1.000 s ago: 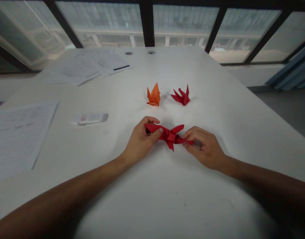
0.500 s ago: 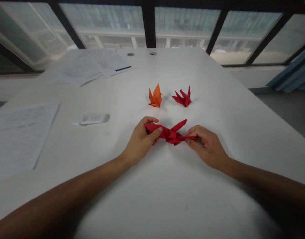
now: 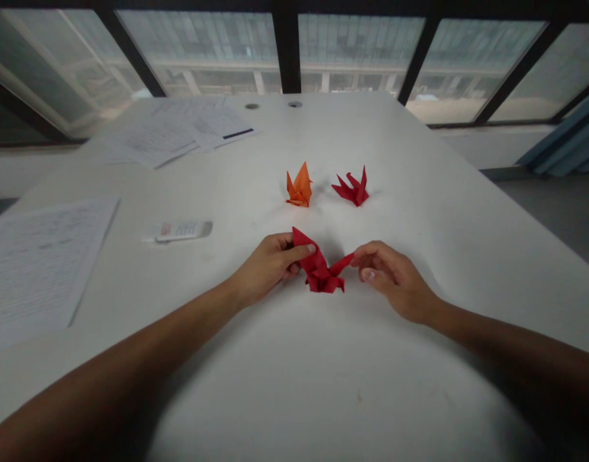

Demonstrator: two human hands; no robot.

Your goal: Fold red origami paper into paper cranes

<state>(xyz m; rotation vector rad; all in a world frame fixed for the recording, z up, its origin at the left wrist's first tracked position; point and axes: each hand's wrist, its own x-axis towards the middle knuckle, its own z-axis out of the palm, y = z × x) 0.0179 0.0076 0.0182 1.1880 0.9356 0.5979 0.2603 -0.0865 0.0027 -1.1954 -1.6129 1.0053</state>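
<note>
Both my hands hold a folded red paper figure (image 3: 319, 269) just above the white table (image 3: 323, 372). My left hand (image 3: 268, 264) pinches its left wing between thumb and fingers. My right hand (image 3: 393, 277) pinches the tip of its right wing. The two wings rise in a V from the folded body. Behind it stand an orange paper figure (image 3: 299, 187) and a second red paper figure (image 3: 353, 188), both apart from my hands.
A white remote control (image 3: 179, 230) lies left of my left hand. Printed sheets (image 3: 32, 256) lie at the left edge, more papers (image 3: 179, 128) at the far left. Windows with dark frames (image 3: 285, 48) run behind the table.
My hands have come closer together, and the red paper figure, stretched out flat before, now has its wings bent up into a V.
</note>
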